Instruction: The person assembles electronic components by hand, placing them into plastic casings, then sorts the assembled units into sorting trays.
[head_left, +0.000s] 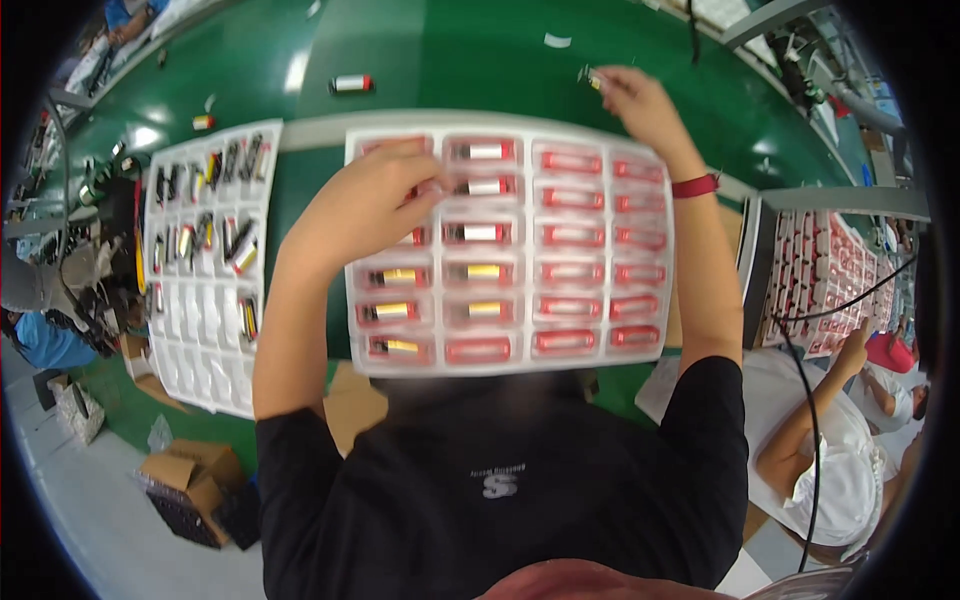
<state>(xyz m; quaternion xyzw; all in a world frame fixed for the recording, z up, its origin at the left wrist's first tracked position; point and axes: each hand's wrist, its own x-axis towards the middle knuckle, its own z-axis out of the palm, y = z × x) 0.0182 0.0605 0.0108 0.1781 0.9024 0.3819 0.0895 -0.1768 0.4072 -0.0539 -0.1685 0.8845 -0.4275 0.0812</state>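
White moulded plastic tray with red oblong pieces in its compartments lies directly in front of your body, between your forearms. Your left hand is over its upper left compartments, fingers curled; you cannot tell from here whether they grip anything. Your right hand, past the tray's far right corner, pinches a small, blurred yellowish piece above the glossy green tabletop. A white-and-red cylinder with a black end lies beyond the tray.
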